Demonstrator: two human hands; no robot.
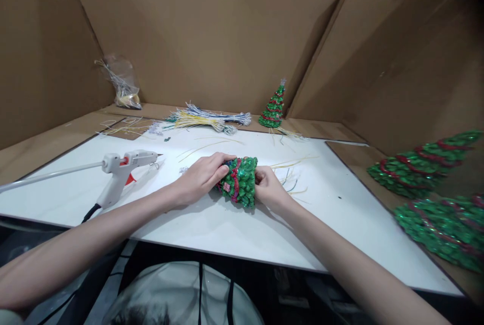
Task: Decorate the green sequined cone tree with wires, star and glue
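Note:
A small green Christmas tree ornament [244, 183] with red garlands lies on its side just over the white board [212, 234], its wide base facing right. My left hand [206, 176] is wrapped over its narrower part and holds it. At the base end is my right hand [270, 186], its fingers curled and partly inside or behind the base rim; what they pinch is hidden. Thin yellow and green wires [291, 181] lie on the board beyond my right hand.
A white glue gun [126, 166] lies left. Wire bundles [212, 119] and a small upright tree [273, 108] stand at the back. A plastic bag [124, 83] leans at the rear left. Larger trees [419, 166] lie right. Cardboard walls [200, 37] surround the board.

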